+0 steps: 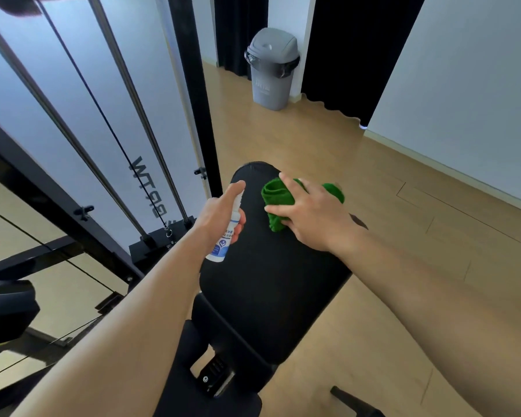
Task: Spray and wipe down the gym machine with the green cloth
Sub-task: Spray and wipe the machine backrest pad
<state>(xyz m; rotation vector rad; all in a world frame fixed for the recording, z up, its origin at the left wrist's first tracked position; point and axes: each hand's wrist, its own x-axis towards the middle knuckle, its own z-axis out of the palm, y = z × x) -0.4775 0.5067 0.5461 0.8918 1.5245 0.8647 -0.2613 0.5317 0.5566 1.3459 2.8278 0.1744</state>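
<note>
Mid-task — left hand [220,218] grips the spray bottle [225,236] at the black bench pad's [268,290] left edge, right hand [310,215], fingers spread, presses the green cloth [275,195] on its far end — near pad and frame [193,85] apparently left.

Quick layout notes from where we're standing:

- bench pad [268,281] straight ahead of us, running away from us
- cloth [278,195] on far end of pad, our right hand [313,215] flat on top of it
- our left hand [220,218] just left of cloth, over pad's left edge, spray bottle [223,239] in it
- cable machine frame [194,85] on our left, beside pad
- guide rods [147,121] and weight stack [157,242] inside frame
- bin [272,70] on floor [313,139] well behind pad, curtain [358,55] just right of it
- wall [478,100] along our right
</note>
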